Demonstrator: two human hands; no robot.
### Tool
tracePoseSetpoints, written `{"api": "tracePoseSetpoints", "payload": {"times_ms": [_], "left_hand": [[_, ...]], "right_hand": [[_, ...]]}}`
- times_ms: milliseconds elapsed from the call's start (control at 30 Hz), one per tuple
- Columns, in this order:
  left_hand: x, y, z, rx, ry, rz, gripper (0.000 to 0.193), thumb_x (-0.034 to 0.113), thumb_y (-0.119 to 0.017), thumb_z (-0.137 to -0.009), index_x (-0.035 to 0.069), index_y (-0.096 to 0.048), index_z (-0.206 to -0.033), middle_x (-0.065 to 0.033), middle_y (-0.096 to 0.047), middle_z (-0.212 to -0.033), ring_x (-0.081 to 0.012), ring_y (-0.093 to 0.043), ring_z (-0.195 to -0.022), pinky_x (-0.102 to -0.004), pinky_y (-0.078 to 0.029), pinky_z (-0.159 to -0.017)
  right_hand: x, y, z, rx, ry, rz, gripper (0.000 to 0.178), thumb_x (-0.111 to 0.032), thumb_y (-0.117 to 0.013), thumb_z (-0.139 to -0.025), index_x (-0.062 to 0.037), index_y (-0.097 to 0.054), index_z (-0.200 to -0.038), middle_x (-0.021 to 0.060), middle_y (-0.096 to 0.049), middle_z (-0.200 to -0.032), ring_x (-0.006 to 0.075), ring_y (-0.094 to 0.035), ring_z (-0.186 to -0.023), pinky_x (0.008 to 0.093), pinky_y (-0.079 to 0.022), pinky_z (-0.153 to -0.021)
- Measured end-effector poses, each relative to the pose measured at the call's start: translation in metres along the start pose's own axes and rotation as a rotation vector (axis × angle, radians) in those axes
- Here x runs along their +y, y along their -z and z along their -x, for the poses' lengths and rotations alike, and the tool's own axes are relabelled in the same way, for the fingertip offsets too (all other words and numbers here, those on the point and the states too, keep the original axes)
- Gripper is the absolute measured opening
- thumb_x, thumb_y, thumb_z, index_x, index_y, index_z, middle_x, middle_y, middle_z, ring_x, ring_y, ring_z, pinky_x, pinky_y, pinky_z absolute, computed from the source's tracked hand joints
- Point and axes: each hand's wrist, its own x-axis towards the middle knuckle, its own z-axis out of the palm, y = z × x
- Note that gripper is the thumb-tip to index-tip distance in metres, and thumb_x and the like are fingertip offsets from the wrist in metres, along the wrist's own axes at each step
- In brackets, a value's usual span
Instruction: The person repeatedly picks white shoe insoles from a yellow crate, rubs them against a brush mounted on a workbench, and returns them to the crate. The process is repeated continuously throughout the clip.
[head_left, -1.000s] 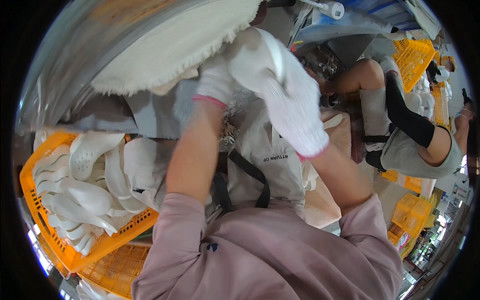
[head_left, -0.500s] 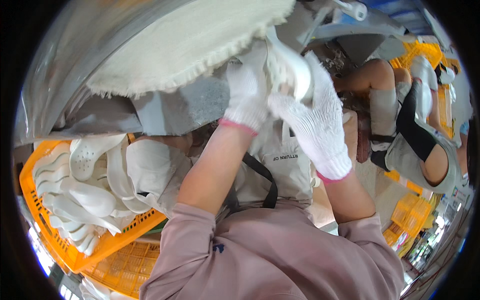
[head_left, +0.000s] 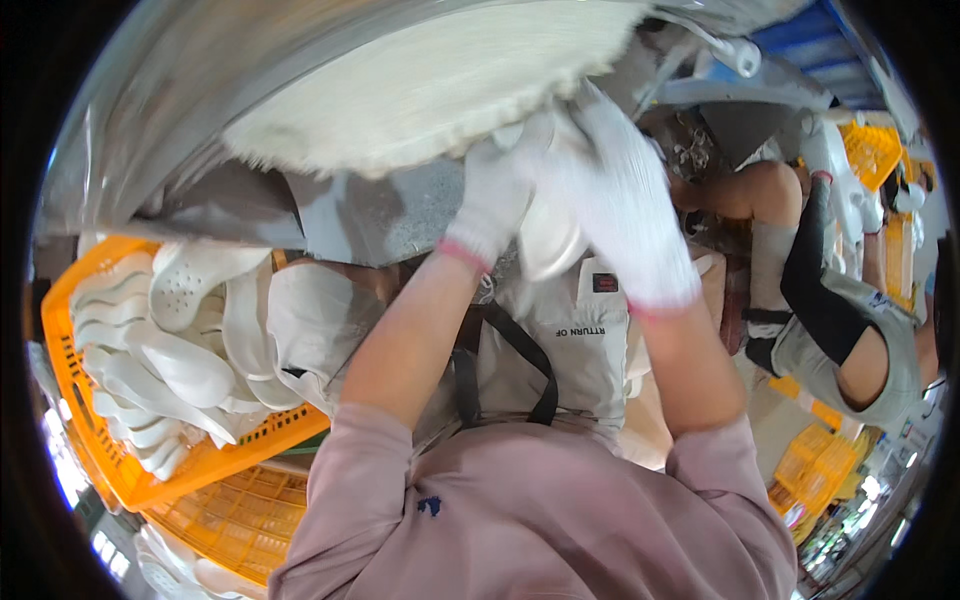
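Note:
Both my hands wear white knit gloves with pink cuffs and close round a white, glossy ladle under the right part of a large cream cloth buffing wheel. My left hand grips it from the left; my right hand, smeared by motion, wraps it from the right. One rounded end of the ladle points down toward my lap between the gloves. Its upper part is hidden by the fingers and lies close to the wheel's shaggy lower edge. Whether it touches the wheel I cannot tell.
At the left, an orange crate holds several white ladles and a perforated skimmer. Another orange crate is below it. Grey metal housing lies beneath the wheel. A co-worker's arm with a black sleeve is at the right.
My hands have drawn closer together round the ladle, the right one moving left over it. The ladle has tipped, and its rounded end now hangs lower. The view has shifted slightly.

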Motion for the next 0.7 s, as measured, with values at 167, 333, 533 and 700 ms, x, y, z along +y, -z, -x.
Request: {"api": "tracePoseSetpoints", "payload": {"times_ms": [167,333,533,700], "left_hand": [[0.004,-0.005,-0.006,-0.179,0.213,0.289,0.047,0.032,-0.071,-0.102,0.000,-0.065,-0.135,-0.0119,-0.071,-0.130,-0.0266,-0.068,-0.117,-0.0399,-0.055,-0.103],[0.014,0.034,0.045,-0.385,0.437,1.222,0.092,0.075,-0.051,-0.099,0.000,-0.047,-0.151,-0.0270,-0.059,-0.141,-0.0468,-0.059,-0.130,-0.0639,-0.048,-0.111],[0.017,0.044,0.010,0.315,0.141,0.839,0.040,0.040,-0.047,-0.109,0.005,-0.064,-0.120,-0.0174,-0.070,-0.103,-0.0327,-0.070,-0.083,-0.0456,-0.060,-0.077],[0.021,0.046,0.011,0.113,0.400,0.797,0.044,0.046,-0.050,-0.105,0.008,-0.065,-0.121,-0.0100,-0.071,-0.106,-0.0295,-0.069,-0.101,-0.0437,-0.058,-0.090]], "right_hand": [[-0.022,0.031,0.041,-0.120,0.423,0.851,0.051,-0.012,-0.074,-0.079,-0.0121,-0.072,-0.130,0.0137,-0.071,-0.131,0.0362,-0.057,-0.136,0.0462,-0.040,-0.119],[-0.042,-0.024,0.068,-0.334,0.230,0.569,0.043,-0.017,-0.070,-0.086,-0.0111,-0.070,-0.128,0.0086,-0.076,-0.113,0.0293,-0.072,-0.089,0.0447,-0.058,-0.075],[-0.047,-0.073,0.050,-0.137,0.115,0.458,0.042,-0.015,-0.076,-0.087,-0.0052,-0.072,-0.128,0.0171,-0.077,-0.105,0.0363,-0.075,-0.087,0.0442,-0.060,-0.074],[-0.043,-0.071,0.055,0.049,0.262,0.360,0.036,-0.019,-0.079,-0.090,-0.0058,-0.074,-0.123,0.0158,-0.077,-0.107,0.0317,-0.077,-0.088,0.0408,-0.062,-0.077]]}}
